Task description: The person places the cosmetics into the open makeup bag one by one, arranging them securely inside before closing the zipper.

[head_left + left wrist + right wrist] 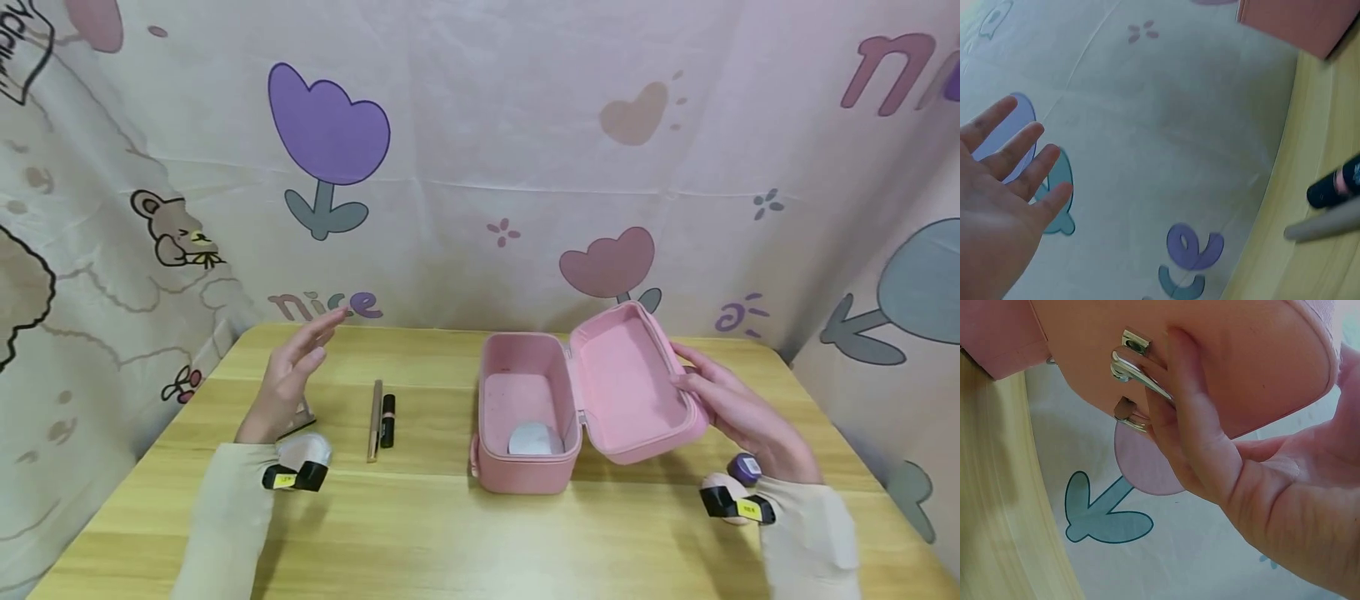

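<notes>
A pink cosmetic case (527, 477) stands on the table with its lid (630, 383) swung over to the right. A round white item (535, 438) lies inside at the near end. My right hand (738, 408) grips the lid's outer edge, thumb at the rim. In the right wrist view, fingers (1194, 394) lie against the lid's outside, beside its silver metal handle (1132, 369). My left hand (288, 379) is raised over the left of the table, fingers extended and nothing held. Right of it lie a slim beige-gold stick (375, 421) and a black lipstick-like tube (387, 421).
Under the left wrist sits a round whitish item (306, 448), partly covered by the wrist strap. A purple-lidded small jar (745, 468) and a pale round item (723, 483) lie by the right wrist. A printed curtain (465, 167) hangs behind the wooden table (420, 542).
</notes>
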`<state>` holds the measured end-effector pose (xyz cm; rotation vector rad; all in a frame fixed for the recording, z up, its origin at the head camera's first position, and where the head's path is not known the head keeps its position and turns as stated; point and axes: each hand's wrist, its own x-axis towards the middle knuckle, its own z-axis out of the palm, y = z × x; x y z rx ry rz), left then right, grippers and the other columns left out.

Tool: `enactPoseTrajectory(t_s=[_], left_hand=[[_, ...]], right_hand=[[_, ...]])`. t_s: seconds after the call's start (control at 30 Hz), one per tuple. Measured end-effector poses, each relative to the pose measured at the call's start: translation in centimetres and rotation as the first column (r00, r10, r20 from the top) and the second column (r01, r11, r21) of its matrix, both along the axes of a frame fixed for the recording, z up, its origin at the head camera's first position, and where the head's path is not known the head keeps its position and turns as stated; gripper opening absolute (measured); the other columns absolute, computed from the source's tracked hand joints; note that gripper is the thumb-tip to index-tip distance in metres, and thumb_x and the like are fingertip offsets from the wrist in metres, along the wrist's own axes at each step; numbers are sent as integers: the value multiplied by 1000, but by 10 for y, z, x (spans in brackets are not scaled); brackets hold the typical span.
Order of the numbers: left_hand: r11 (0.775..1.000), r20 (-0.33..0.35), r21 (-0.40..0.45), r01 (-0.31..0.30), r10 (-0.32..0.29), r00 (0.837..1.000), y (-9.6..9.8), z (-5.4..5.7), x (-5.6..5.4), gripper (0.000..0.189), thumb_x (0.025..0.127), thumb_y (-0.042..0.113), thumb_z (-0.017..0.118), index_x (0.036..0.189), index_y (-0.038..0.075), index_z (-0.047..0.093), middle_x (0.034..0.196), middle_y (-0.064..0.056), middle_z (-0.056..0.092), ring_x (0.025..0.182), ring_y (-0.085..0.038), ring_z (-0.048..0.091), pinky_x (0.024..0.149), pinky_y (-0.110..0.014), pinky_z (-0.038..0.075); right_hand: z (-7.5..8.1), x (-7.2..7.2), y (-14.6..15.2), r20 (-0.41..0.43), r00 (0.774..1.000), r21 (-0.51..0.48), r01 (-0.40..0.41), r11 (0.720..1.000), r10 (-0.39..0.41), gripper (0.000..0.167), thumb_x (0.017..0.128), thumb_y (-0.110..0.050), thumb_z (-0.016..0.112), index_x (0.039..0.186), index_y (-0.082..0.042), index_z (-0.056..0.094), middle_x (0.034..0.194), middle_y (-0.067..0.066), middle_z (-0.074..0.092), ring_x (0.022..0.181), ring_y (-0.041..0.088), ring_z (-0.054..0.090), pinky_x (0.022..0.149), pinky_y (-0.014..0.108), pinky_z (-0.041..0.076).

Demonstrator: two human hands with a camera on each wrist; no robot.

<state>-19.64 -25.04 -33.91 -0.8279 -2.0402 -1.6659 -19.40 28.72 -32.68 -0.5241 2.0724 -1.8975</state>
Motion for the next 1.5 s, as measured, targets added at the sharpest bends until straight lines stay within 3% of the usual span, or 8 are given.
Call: enactPoseTrajectory(t_s=[0.1, 0.33, 0.57, 0.8, 1.03, 1.2, 1.43, 1.5], left_hand=[[999, 47, -28, -25, 26, 999, -8, -1, 0, 46, 98, 4, 38, 143, -3, 41, 148, -4, 42, 134, -14, 37, 109, -26, 28], [989, 17, 88, 119, -121, 993, -18, -6, -7, 43, 99, -1, 32, 140, -11, 39, 145, -11, 45, 134, -22, 37, 112, -28, 25], [990, 66, 107, 87, -94, 993, -43, -15, -11, 41, 101, 1, 34, 140, -11, 39, 142, -8, 48, 131, -20, 39, 106, -23, 32], [996, 157, 84, 34, -47, 986, -75, -36, -3, 40, 101, -3, 35, 139, -14, 37, 139, -4, 50, 129, -16, 41, 100, -19, 35], [999, 289, -11, -39, 41, 956, -100, -57, 1, 44, 102, 4, 43, 144, -6, 36, 140, 4, 48, 126, -2, 41, 97, -11, 34], [988, 322, -124, -88, 124, 939, -113, -68, 0, 45, 102, 10, 44, 144, -5, 36, 136, 10, 50, 121, 3, 43, 93, -8, 36], [998, 429, -19, -63, 65, 901, -122, -81, 2, 45, 102, 11, 45, 146, 3, 38, 134, 12, 50, 122, 5, 41, 96, -8, 31], [993, 457, -68, -94, 114, 882, -123, -84, 2, 46, 102, 15, 47, 147, 6, 38, 134, 15, 49, 120, 7, 41, 95, -6, 30]], right_hand=[[0, 1, 1, -8, 1000, 14, 9, 1000, -9, 66, 101, -7, 38, 148, 12, -4, 114, 2, 56, 91, 16, 65, 75, 30, 57], [2, 2, 3, -5, 1000, 19, 5, 1000, -4, 66, 101, -7, 38, 147, 12, -4, 113, 3, 56, 90, 16, 65, 74, 31, 57], [2, 2, 4, -1, 1000, 25, 16, 1000, -16, 66, 101, -8, 38, 148, 11, -4, 113, 4, 55, 90, 16, 65, 74, 30, 57], [5, 1, 0, -25, 1000, 41, 5, 999, -4, 64, 101, -8, 39, 148, 12, 1, 116, 4, 54, 94, 16, 64, 77, 30, 57], [5, -2, 0, -23, 1000, 2, -4, 1000, 4, 63, 101, -6, 40, 147, 13, 1, 112, 5, 57, 89, 17, 65, 73, 30, 58], [3, 0, 1, -16, 1000, -4, -9, 1000, 9, 64, 101, -5, 39, 147, 13, -1, 112, 4, 57, 89, 16, 65, 73, 29, 57], [1, -1, 1, -17, 1000, 8, 0, 1000, 0, 63, 101, -6, 39, 147, 13, -1, 114, 5, 55, 91, 15, 64, 75, 29, 57], [0, 0, 2, -20, 1000, 14, 6, 1000, -6, 62, 101, -6, 39, 147, 12, 1, 114, 6, 54, 91, 16, 64, 75, 29, 57]])
